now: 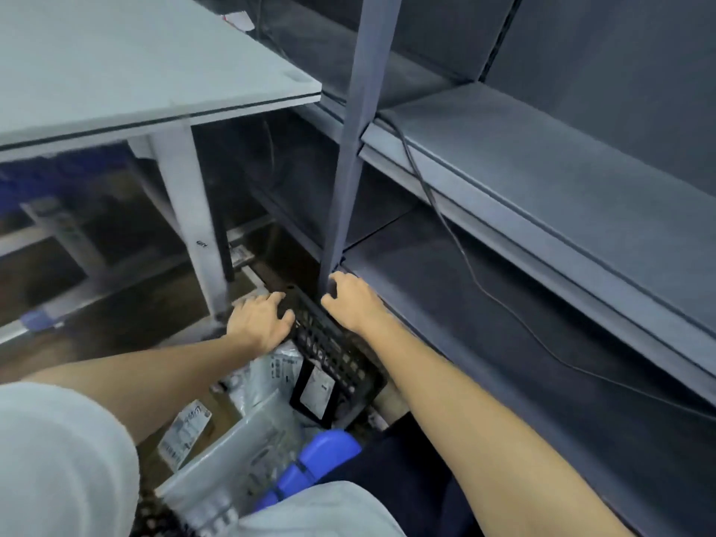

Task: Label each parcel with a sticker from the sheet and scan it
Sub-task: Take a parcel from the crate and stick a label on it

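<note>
Two hands reach down to the floor, near each other w/ a black plastic crate [333, 354] between them. Left hand [260, 321] rests on the crate's far left edge, fingers spread and bent over the rim, thumb on the lattice side; right hand [350, 302] sits at the crate's far right corner, fingers curled down by the foot of a grey shelf post [354, 141], though blur hides whether they grip the rim or only touch it. Inside the crate and spilling beside it lie parcels [267, 377], grey-white poly bags w/ printed labels; one more labelled bag [186, 432] lies on the brown floor just left. A blue plastic piece [321, 455] shows near the person's knees. A white table [128, 67] stands upper left, grey shelves [542, 180] run along the right w/ a black cable [457, 242] trailing over them.
</note>
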### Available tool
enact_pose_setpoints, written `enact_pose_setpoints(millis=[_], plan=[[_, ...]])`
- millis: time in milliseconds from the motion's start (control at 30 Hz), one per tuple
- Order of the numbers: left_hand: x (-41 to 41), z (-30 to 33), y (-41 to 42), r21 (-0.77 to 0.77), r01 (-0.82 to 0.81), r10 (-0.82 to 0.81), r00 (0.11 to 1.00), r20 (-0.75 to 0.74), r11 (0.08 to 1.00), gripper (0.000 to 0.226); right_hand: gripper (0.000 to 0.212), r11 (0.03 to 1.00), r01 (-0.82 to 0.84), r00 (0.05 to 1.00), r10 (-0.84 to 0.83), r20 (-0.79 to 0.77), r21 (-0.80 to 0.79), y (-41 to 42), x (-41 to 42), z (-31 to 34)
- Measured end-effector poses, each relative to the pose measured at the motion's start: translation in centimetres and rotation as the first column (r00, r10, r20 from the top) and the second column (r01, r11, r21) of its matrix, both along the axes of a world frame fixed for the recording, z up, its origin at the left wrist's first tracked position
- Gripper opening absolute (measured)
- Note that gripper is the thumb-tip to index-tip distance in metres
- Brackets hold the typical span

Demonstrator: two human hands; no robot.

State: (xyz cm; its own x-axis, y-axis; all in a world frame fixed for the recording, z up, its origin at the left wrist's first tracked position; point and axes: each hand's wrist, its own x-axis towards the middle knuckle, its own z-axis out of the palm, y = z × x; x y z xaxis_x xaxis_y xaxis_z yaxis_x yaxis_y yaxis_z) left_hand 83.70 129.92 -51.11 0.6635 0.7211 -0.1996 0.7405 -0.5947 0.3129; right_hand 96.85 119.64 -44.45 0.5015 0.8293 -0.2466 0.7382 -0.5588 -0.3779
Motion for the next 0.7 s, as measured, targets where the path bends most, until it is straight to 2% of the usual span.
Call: enact_pose_setpoints(millis=[200, 433, 533, 700], plan=[[-3.8, -8.3, -1.6, -0.167, -0.071, 0.051, 0.991, -0.123, 0.983, 0.052, 0.049, 0.978, -0.023, 0.995, 0.002, -0.102, -0.205, 0.2, -2.2, -8.3], [-7.6, -15.3, -4.0, -0.371, -0.189, 0.116, 0.971, -0.210, 0.909, 0.052, 0.045, 0.939, -0.049, 0.989, -0.002, -0.148, -0.339, 0.0, -4.2, -15.1], [-8.6, -17.3, -4.8, -0.399, -0.220, 0.129, 0.962, -0.241, 0.890, 0.052, 0.053, 0.925, -0.060, 0.984, -0.008, -0.178, -0.376, -0.4, -4.8, -17.2], [-9.8, -19.1, -5.6, -0.449, -0.304, 0.193, 0.942, -0.276, 0.840, 0.056, 0.054, 0.893, -0.081, 0.978, -0.014, -0.207, -0.443, -1.5, -5.5, -19.9]])
